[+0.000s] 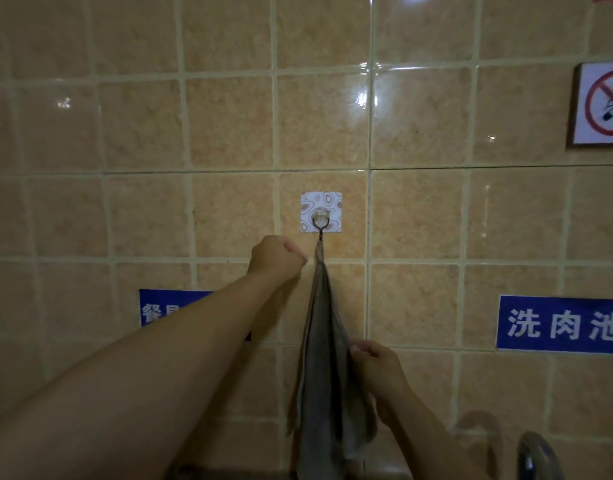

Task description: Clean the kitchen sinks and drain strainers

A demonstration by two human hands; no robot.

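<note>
Currently facing the tiled wall [229, 126], glossy beige squares with pale grout, sinks and strainers out of view below the frame. Far left: a blue sign [166, 308] with white characters, half covered by my left forearm. My left hand [275, 258] is raised just beside the top of the cloth, fingers curled into a fist; whether they pinch the cloth's upper edge or hold nothing, I cannot tell from this angle. Centre: an adhesive hook [321, 216], a square patterned pad with a small metal hook, and from it hangs the grey cloth [320, 358], a long limp strip, matte, folded lengthwise, narrow at the hook and wider toward the bottom. My right hand [374, 365] grips the cloth's right edge about halfway down, thumb and fingers pinched on the fabric. Judgement: I am either hanging or unhooking the cloth; it is the only task-related item visible. Risks: a downward pull with the right hand could peel the stick-on pad off the slick tile, since only adhesive holds it; the thin loop at the hook could tear or slip off; a released cloth would likely drop toward the basin below. Right of centre: a curved metal tap [537, 455] at the bottom edge, a second blue sign [561, 323], and a no-smoking sign [599, 102] higher up.
</note>
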